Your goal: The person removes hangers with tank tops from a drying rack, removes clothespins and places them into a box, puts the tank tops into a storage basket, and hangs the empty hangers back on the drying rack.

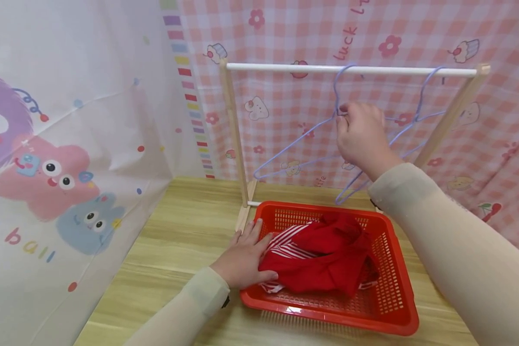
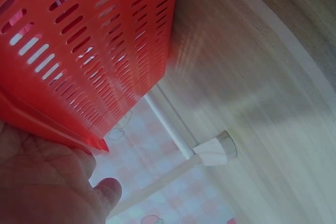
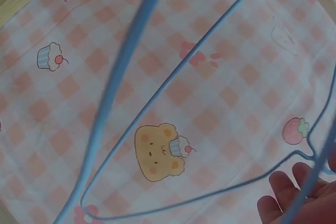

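A red plastic basket [image 1: 328,317] stands on the table with a crumpled red garment [image 1: 324,269] and red-and-white striped cloth [image 1: 287,245] inside. My left hand [image 1: 242,262] rests on its left rim, fingers spread, thumb over the inner side. In the left wrist view, the palm lies against the rim from outside. Up at the rack, my right hand [image 1: 363,137] pinches the neck of a light blue wire hanger [image 1: 294,144], whose hook stays over the white rod. A second blue hanger [image 1: 420,98] hangs to the right, its lower part behind the right hand and forearm.
The rack has a white top rod [image 1: 277,67] and wooden side posts [image 1: 235,139]. It stands behind the basket on the wood-grain table [image 1: 168,254]. A pink checked curtain [image 1: 285,29] hangs behind, and a white cartoon-printed sheet [image 1: 91,48] is on the left.
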The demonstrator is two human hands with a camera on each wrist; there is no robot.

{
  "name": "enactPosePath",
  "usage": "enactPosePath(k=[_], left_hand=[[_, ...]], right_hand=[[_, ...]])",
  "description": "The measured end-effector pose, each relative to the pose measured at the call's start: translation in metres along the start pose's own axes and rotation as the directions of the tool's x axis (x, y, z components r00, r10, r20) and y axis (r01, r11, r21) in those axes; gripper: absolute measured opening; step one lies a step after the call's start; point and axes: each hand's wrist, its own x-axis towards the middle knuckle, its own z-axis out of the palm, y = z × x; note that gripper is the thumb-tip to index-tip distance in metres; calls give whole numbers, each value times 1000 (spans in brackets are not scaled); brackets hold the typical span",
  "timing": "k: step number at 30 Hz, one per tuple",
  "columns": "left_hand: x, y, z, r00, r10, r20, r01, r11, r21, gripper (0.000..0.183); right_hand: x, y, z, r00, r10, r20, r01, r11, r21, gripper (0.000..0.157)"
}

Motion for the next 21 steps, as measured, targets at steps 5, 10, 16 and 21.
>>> enactPosePath(k=[5,10,16,21], left_hand=[[0,-1,0,1000,4,-5,-4,1000,-7,98],[-1,-1,-2,1000,16,-21,-17,1000,-18,97],[-1,-4,-4,999,28,-43,-30,999,-45,95],[-2,-11,-5,997,22,-68,-25,999,-48,94]], right_hand=[[-16,-1,-2,992,-104,-75,106,994,23,39],[-39,4,-4,957,-240,-162,246,969,21,31],[-74,18,-10,936,-286,-204,298,954,30,28],[-104,37,-16,932,-277,-234,294,955,38,26]])
